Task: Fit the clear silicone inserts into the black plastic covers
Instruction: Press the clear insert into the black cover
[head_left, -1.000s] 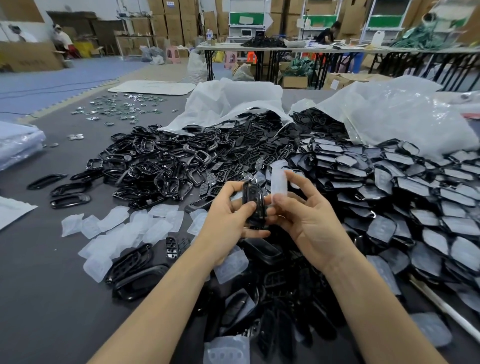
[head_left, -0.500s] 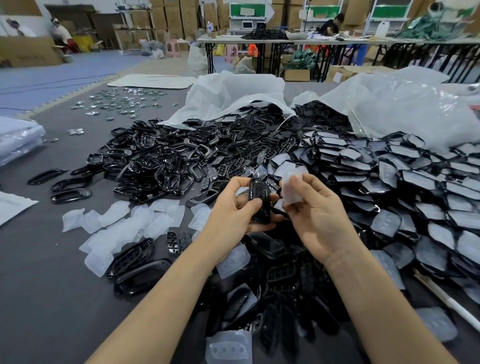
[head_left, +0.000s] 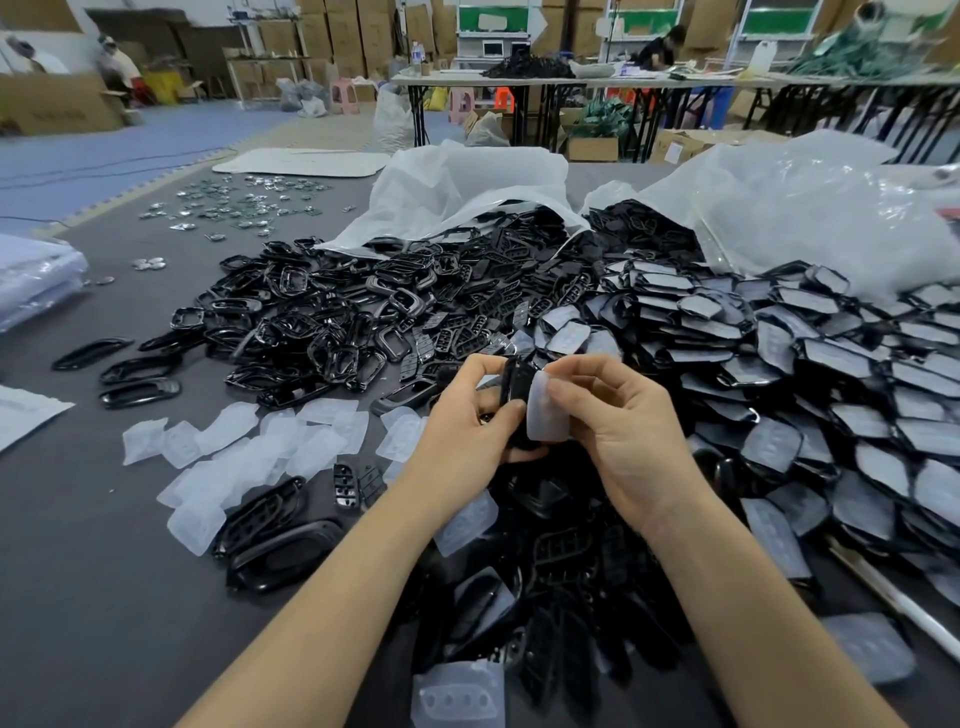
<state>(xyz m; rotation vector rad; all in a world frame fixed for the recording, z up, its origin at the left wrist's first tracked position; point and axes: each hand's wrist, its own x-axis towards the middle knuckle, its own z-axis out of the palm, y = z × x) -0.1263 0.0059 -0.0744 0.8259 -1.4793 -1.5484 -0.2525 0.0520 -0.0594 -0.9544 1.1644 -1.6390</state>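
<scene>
My left hand (head_left: 470, 426) grips a black plastic cover (head_left: 517, 387) upright above the table, thumb across its front. My right hand (head_left: 618, 431) pinches a clear silicone insert (head_left: 545, 413) between thumb and fingers and holds it against the cover's right side. Loose clear inserts (head_left: 249, 447) lie spread on the grey table (head_left: 78, 545) to the left. A heap of bare black covers (head_left: 353, 322) sits behind them. Covers with inserts fitted (head_left: 841, 389) are stacked in rows on the right.
Two white plastic bags (head_left: 467, 192) lie open at the back with black parts spilling out. Small metal pieces (head_left: 244, 202) are scattered at the far left. More black parts and inserts (head_left: 545, 597) lie under my forearms. Work tables and cardboard boxes stand behind.
My right hand has brought the insert down from above the cover to lie against its right side. My left hand has kept its grip on the cover.
</scene>
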